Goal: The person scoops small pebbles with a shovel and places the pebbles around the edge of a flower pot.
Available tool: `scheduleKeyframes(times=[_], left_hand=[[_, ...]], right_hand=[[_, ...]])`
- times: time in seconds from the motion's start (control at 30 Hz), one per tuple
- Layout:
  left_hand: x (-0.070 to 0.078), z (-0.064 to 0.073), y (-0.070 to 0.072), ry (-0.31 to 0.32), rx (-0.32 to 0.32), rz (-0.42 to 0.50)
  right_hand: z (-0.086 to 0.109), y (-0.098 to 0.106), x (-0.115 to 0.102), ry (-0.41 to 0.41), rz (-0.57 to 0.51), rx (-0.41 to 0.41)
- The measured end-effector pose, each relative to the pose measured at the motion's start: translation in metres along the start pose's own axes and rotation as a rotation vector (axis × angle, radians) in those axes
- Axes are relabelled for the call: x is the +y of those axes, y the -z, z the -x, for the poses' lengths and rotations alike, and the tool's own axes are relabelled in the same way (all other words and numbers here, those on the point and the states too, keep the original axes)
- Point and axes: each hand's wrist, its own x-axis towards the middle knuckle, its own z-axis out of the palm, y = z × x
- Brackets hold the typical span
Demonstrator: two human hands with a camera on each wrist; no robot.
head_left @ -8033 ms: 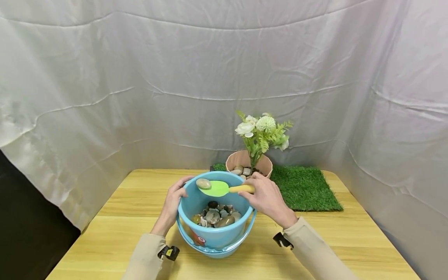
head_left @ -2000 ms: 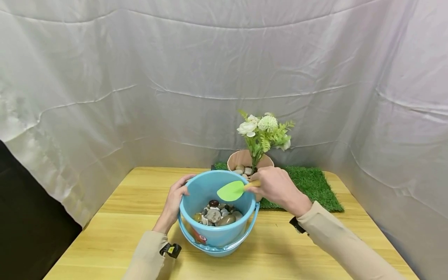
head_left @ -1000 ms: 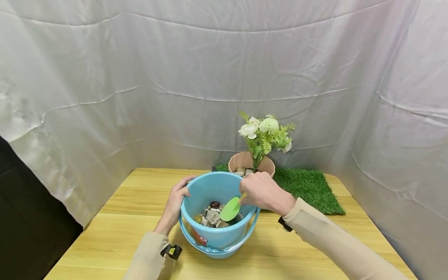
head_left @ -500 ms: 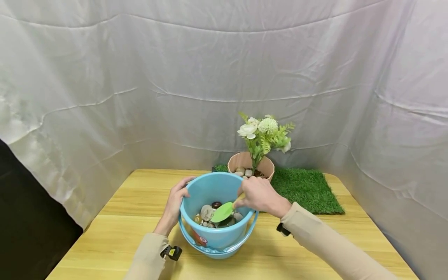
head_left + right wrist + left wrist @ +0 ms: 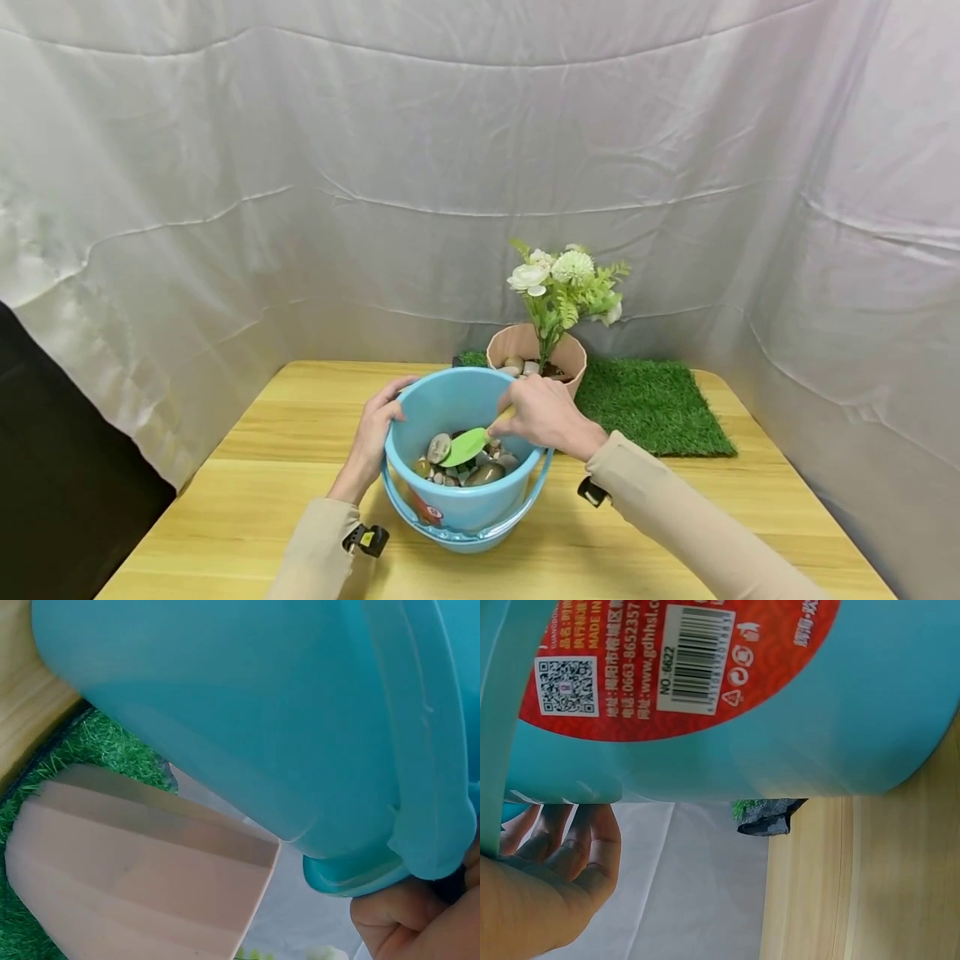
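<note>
With the left hand (image 5: 371,429), holding the rim of a blue bucket (image 5: 487,507) at lower centre of the head view; with the right hand (image 5: 546,412), clasping a green trowel (image 5: 463,447) by its handle, tilted over stones (image 5: 483,475) inside the bucket, just beside a pale oval stone (image 5: 438,447). Behind, right of centre: a pink pot (image 5: 517,340) with white flowers (image 5: 572,267). Left wrist view: at lower left, touching the bucket with bent fingers (image 5: 604,840), below a red label (image 5: 641,724). Right wrist view: at lower right, just beside the rim, partly cut off.
</note>
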Motion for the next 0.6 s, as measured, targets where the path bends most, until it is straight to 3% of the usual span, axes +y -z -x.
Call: scheduleKeyframes(times=[0.6], left_hand=[[-0.0002,-0.0001,0.0013,0.005,-0.02,0.007]], right_hand=[[-0.0008,0.0019,0.0049,-0.046,-0.103,0.034]])
